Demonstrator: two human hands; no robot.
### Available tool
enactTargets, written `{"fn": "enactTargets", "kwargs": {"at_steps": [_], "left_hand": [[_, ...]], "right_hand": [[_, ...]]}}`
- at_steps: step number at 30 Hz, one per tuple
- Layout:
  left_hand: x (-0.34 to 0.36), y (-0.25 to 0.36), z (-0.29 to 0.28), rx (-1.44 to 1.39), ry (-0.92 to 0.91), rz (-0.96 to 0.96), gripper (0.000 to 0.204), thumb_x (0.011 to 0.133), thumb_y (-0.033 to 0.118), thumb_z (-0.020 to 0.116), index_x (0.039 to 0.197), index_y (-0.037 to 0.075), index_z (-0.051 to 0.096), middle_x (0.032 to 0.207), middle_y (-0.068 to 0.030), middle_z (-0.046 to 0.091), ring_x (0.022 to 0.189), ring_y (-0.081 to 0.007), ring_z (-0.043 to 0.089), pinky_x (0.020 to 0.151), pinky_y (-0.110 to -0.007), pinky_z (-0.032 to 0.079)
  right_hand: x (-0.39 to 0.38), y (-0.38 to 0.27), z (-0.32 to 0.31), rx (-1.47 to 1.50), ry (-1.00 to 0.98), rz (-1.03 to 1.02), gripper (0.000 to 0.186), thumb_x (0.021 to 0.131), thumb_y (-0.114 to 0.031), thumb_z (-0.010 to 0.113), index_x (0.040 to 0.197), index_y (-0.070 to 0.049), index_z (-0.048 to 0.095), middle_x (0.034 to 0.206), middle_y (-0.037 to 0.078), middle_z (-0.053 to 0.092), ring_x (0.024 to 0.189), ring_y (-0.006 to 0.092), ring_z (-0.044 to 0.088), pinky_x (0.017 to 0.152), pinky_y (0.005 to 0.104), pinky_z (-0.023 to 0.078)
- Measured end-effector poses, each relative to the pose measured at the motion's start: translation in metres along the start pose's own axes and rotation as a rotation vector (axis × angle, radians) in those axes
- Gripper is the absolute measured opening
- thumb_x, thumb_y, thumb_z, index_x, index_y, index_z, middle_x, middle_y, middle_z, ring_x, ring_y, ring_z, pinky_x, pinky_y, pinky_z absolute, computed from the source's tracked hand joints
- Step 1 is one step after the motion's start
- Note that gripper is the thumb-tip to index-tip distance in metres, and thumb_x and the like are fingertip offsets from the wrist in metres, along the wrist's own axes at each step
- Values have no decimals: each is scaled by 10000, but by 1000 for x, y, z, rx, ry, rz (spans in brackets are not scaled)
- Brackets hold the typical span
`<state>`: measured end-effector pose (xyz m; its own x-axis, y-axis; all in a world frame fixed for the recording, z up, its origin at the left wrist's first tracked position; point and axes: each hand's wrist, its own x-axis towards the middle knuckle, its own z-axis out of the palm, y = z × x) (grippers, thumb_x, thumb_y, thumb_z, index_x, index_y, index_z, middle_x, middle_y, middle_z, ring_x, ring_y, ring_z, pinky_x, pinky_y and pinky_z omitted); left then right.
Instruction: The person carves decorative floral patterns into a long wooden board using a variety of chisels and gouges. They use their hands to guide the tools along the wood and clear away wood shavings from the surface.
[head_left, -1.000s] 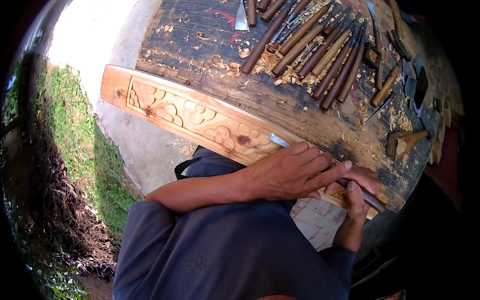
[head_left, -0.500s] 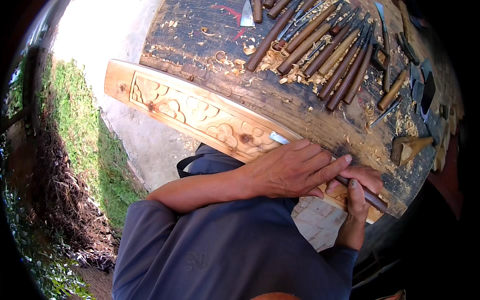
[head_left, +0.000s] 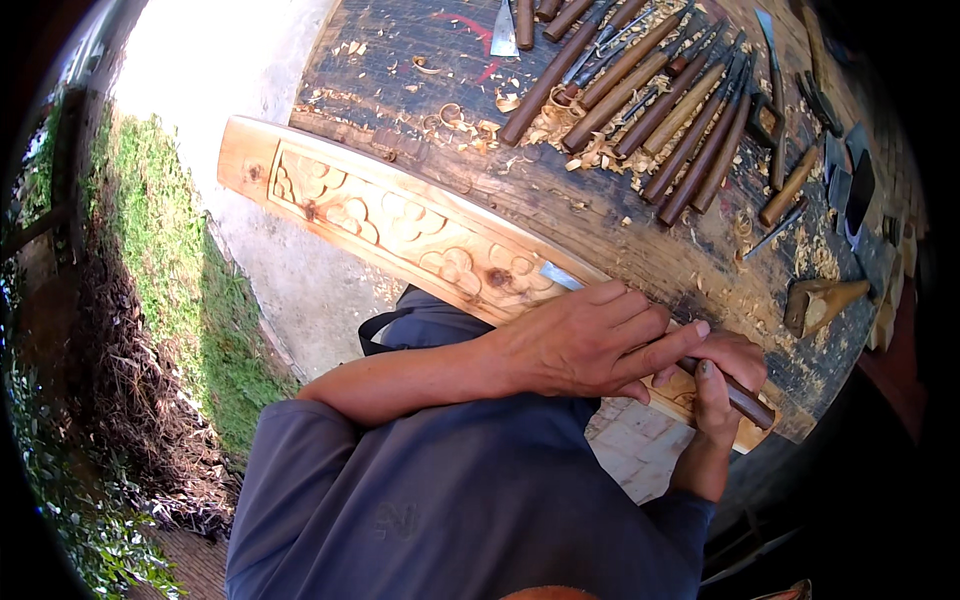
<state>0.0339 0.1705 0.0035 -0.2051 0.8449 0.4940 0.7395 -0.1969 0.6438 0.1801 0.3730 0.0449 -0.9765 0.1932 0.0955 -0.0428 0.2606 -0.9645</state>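
Observation:
A long pale wooden board lies slantwise along the near edge of the bench, with scroll and petal shapes carved inside a straight border. Flat against it is the bright blade of a wood chisel, pointing left, just right of a dark knot. My left hand is closed over the chisel's middle, palm down, hiding the shank and the carving beneath. Farther right, my right hand wraps the brown handle, whose butt sticks out past the thumb. The board's right end shows below that hand.
Several wooden-handled carving tools lie among curled shavings on the dark workbench. A wooden mallet-like piece sits at the right, below loose blades. Grass and pale paving show at the left.
The board and bench have shifted slightly to the right in view. My hands keep the same grip, and the blade sits a little closer to the knot.

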Motion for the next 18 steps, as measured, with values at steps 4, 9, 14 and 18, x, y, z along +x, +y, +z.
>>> {"fn": "enactTargets", "kwargs": {"at_steps": [4, 9, 14, 18], "left_hand": [[0, -1, 2, 4, 38, 26, 861, 963, 476, 729, 1663, 38, 485, 1147, -86, 647, 910, -225, 640, 770, -373, 515], [0, 1, -3, 7, -34, 15, 894, 933, 472, 749, 1664, 36, 476, 1150, -86, 645, 919, -226, 640, 786, -370, 522], [0, 0, -4, -4, -25, 36, 1074, 766, 472, 846, 1647, -17, 475, 1081, -51, 582, 1002, -235, 615, 864, -378, 519], [0, 0, -1, -36, -5, 24, 987, 864, 480, 791, 1671, 18, 458, 1100, -70, 615, 927, -234, 617, 799, -378, 516]], "right_hand": [[7, -10, -1, -16, -8, 15, 268, 1035, -205, 656, 1005, 32, 778, 733, 107, 789, 631, 249, 782, 652, 351, 618], [4, -4, 1, -93, 7, -63, 310, 1063, -239, 633, 1000, 31, 772, 729, 107, 793, 625, 239, 783, 650, 342, 620], [4, -5, 3, -90, 15, -74, 328, 1076, -257, 626, 997, 24, 776, 719, 94, 790, 620, 236, 774, 643, 344, 615], [1, -1, 1, -46, 7, -59, 328, 1065, -264, 637, 992, 25, 775, 717, 88, 785, 609, 237, 765, 642, 349, 613]]}}
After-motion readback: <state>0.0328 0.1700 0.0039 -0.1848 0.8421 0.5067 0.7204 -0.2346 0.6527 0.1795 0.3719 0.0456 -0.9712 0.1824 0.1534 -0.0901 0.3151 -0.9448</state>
